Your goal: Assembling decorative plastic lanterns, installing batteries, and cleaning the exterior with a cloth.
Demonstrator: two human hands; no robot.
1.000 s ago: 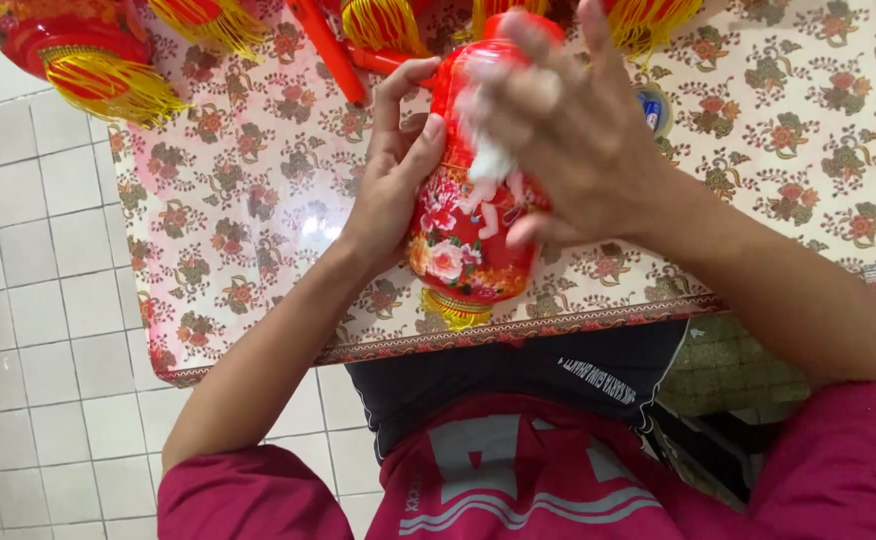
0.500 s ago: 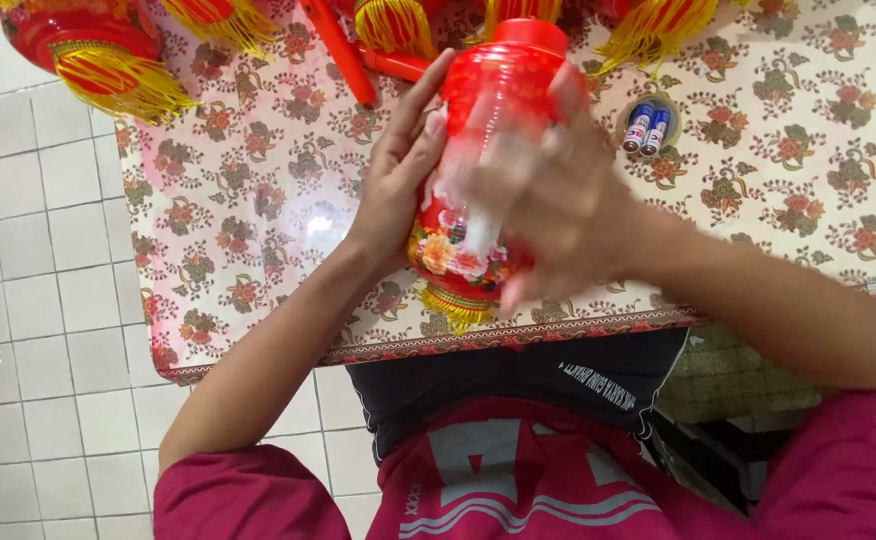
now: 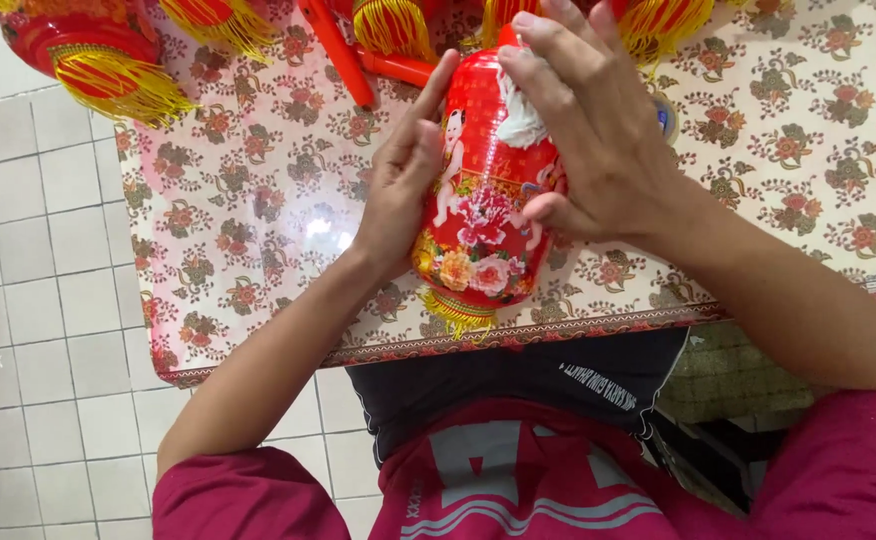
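Bottom of frame: magenta sleeves and a red-and-black shirt front of the person wearing the camera; both bare forearms rise toward the centre.

Centre: red lantern (image 3: 483,200), barrel-shaped, printed with pink and yellow flowers and a pale child figure, short gold fringe at its lower end. It is held lengthwise over the near edge of the table, between both hands.

Left hand (image 3: 403,185): fingers straight and together, palm pressed flat against the lantern's left side, thumb hidden behind it.

Right hand (image 3: 598,130): fingers spread and curved over the lantern's upper right, thumb tucked under its side; a white patch on the lantern shows beside the fingers.

Surface: table (image 3: 258,220) covered with a glossy cream cloth in a repeated red-and-brown floral print, patterned border along the near edge, a glare spot left of centre.

Top of frame: further red lanterns with yellow tassels (image 3: 108,60), partly cut off, and red plastic rods (image 3: 338,55) lying on the cloth.

Left side and lower left: floor of pale square tiles (image 3: 28,300) with grey joints.
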